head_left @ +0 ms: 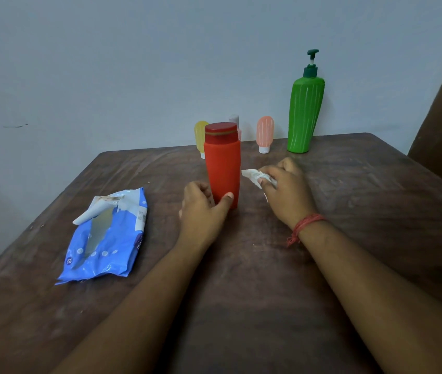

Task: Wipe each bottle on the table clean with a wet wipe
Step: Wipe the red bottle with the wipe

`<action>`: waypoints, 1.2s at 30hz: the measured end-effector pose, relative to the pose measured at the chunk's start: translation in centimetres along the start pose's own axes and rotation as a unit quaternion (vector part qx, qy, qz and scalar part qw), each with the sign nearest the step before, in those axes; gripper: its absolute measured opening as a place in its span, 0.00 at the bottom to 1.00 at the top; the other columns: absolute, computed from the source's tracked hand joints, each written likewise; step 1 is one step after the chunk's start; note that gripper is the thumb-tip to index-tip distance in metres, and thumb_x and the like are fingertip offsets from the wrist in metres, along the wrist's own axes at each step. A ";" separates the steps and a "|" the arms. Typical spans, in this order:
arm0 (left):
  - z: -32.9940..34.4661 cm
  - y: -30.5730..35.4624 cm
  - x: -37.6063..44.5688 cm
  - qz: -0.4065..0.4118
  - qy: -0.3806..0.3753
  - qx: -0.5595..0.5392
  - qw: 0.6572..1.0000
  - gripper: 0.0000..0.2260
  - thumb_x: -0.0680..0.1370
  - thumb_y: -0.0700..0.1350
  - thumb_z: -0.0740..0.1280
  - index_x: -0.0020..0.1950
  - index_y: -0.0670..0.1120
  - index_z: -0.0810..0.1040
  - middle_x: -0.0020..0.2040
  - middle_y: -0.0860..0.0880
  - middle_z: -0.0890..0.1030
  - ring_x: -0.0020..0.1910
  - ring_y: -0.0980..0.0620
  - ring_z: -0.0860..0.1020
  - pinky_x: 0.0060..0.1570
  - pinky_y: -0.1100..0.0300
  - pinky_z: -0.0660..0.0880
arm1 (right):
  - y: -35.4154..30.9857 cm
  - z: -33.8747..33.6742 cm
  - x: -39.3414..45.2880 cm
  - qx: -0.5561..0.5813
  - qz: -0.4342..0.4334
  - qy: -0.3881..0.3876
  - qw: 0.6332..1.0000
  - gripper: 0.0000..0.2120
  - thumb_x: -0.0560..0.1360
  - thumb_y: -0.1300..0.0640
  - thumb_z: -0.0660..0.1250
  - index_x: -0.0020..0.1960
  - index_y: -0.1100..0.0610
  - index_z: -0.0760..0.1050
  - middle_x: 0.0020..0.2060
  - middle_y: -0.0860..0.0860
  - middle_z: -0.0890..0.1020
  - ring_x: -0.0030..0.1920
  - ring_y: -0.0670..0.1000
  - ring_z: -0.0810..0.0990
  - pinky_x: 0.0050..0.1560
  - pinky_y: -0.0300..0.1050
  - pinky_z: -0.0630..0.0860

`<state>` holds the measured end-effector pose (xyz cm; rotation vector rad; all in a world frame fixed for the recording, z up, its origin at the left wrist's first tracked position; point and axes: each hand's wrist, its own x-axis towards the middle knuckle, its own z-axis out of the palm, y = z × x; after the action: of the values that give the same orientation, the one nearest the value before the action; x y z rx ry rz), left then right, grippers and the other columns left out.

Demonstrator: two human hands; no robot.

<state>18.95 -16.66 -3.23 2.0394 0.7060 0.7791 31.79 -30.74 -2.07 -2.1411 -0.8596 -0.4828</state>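
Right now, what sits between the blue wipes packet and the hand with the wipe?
In the head view, the red bottle stands between the wipes packet and the right hand, with the left hand gripping its base.

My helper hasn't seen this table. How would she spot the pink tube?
Find the tall green pump bottle at the table's far edge by the wall. Just left of it stands the pink tube, on its white cap. It alone is pale pink with white stripes.
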 end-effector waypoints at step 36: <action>-0.3 -2.8 10.9 -0.072 0.102 0.150 0.981 0.33 0.71 0.53 0.78 0.68 0.44 0.65 0.66 0.43 0.72 0.66 0.41 0.74 0.66 0.41 0.69 | 0.4 0.4 0.7 0.005 -0.027 -0.001 1.000 0.09 0.79 0.56 0.69 0.58 0.55 0.82 0.46 0.49 0.70 0.46 0.52 0.74 0.47 0.48 0.75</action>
<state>25.33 -7.37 -2.50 2.1628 1.1327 0.8463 32.58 -30.35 -2.13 -2.1152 -0.9209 -0.5024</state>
